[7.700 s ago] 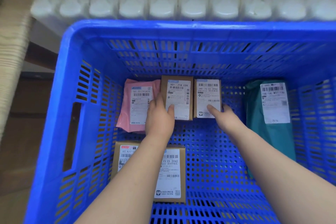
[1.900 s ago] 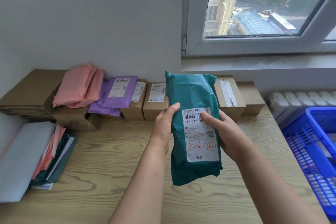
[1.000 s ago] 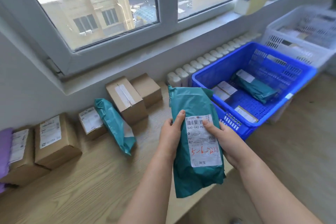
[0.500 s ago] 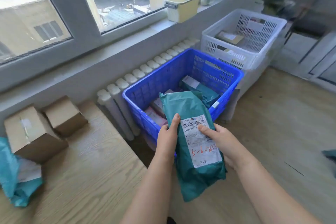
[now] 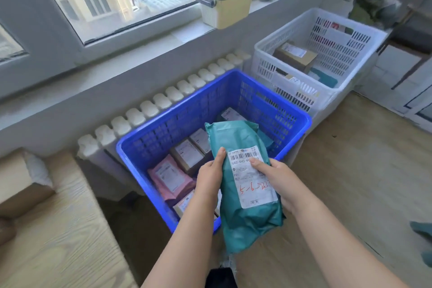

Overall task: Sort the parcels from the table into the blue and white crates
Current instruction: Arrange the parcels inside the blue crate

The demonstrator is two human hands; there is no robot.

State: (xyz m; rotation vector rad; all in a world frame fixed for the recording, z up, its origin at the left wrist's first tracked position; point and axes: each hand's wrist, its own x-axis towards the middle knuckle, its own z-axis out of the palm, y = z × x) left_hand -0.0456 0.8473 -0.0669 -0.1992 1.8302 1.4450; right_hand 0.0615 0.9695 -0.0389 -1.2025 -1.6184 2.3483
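Step judged in hand: carry, drop-off not yet made. Holding one teal parcel (image 5: 247,213) in both hands, off the bench (image 5: 58,229) and over the near right rim of the blue crate (image 5: 182,112); top end leaning in over the crate, bottom end hanging outside it. Left hand (image 5: 209,176) wrapped round the left edge, thumb on the front. Right hand (image 5: 278,180) cupping the right side from behind, thumb pressed on the white label (image 5: 252,184). Label facing up: barcode, printed code, red handwriting. Next move, as a judgement: settle from the label which crate applies (sorting rule not visible here), then either lower into the blue crate just below or reach on to the white crate (image 5: 264,63) standing just beyond it, against the same wall. Release only once clear of the rim. Soft mailer, likely to sag; support from beneath advisable. Blue crate contents: pink mailer (image 5: 169,176) at near left, two brown boxes (image 5: 187,155) side by side behind it, another labelled box (image 5: 187,203) by the near wall partly hidden by the left forearm, second teal bag (image 5: 266,140) mostly hidden behind the held parcel. White crate contents: brown labelled box (image 5: 295,55), something teal (image 5: 325,78) beside it, other items too small to tell. At the bench's far left: one brown carton (image 5: 14,184), blurred.
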